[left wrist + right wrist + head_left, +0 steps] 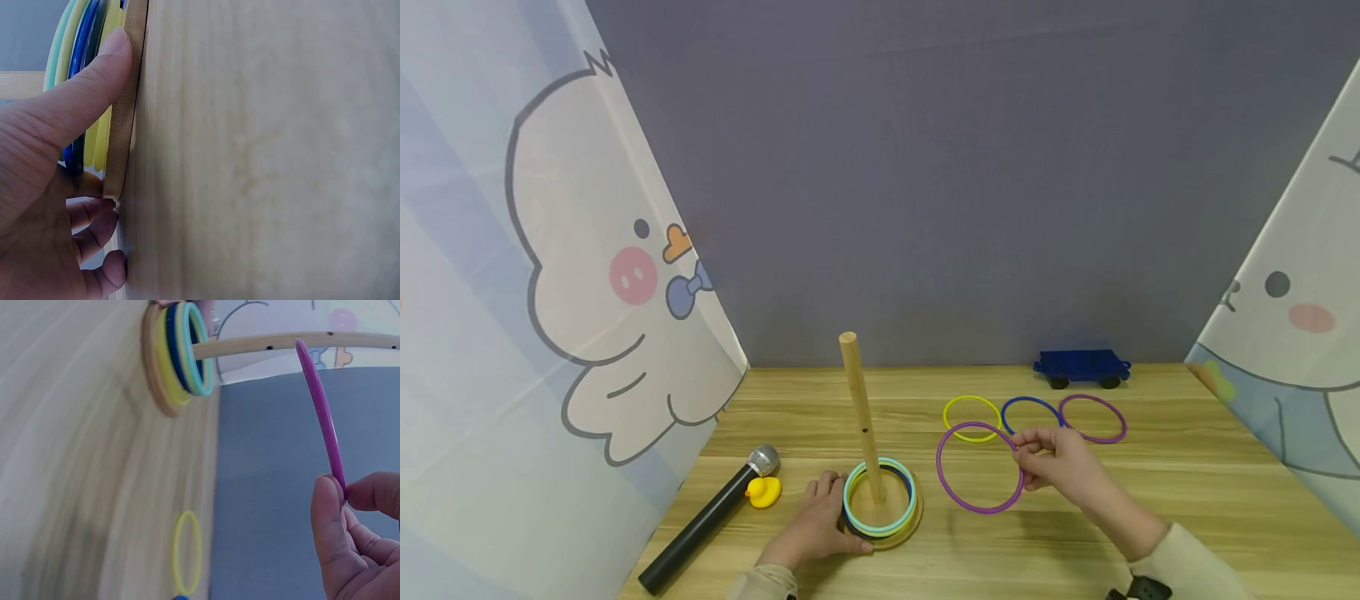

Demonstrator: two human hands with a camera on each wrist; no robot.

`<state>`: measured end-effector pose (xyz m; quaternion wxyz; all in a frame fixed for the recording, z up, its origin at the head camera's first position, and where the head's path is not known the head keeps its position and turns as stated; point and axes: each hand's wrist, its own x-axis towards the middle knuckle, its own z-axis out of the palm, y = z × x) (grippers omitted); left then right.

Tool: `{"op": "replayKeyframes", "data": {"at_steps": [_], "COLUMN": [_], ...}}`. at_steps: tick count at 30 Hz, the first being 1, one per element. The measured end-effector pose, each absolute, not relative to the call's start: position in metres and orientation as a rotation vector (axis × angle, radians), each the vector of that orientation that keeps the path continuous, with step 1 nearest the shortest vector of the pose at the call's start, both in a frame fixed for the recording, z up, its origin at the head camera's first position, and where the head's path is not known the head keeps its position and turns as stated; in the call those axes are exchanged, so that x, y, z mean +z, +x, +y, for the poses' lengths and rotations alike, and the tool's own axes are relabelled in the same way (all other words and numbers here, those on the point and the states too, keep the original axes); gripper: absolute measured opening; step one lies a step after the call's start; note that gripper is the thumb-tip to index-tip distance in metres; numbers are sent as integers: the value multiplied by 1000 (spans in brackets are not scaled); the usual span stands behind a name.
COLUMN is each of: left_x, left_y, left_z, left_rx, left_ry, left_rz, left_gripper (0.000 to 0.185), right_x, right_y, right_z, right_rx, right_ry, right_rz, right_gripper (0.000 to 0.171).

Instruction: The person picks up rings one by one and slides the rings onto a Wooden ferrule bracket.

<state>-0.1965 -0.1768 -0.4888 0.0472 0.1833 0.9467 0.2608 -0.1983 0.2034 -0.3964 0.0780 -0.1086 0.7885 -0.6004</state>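
A wooden peg stand (859,400) stands upright on the table, several rings stacked round the foot of its peg. On top of the stack is a teal ring (880,531), with yellow and dark blue ones under it. My left hand (816,521) grips the round base from its left side; the thumb lies along the base edge (128,106) in the left wrist view. Between thumb and fingertips my right hand (1060,462) pinches a purple ring (324,412). That ring is held up to the right of the peg, apart from it in the head view.
Behind the right hand lie a yellow ring (972,397), a blue ring (1030,398) and another purple ring (1124,425). A blue toy wagon (1082,365) stands by the grey back wall (925,208). At left are a microphone (707,525) and a yellow rubber duck (765,492).
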Motion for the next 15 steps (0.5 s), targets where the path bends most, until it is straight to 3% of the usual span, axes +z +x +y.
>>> {"op": "replayKeyframes", "data": {"at_steps": [15], "left_x": [-488], "left_y": [-195], "left_z": [-177], "left_rx": [780], "left_ry": [543], "left_rz": [2891], "left_gripper": [113], "right_x": [-362], "right_y": [-196], "right_z": [187], "right_rx": [-1825], "right_ry": [-334], "right_rz": [2393], "right_gripper": [32]}}
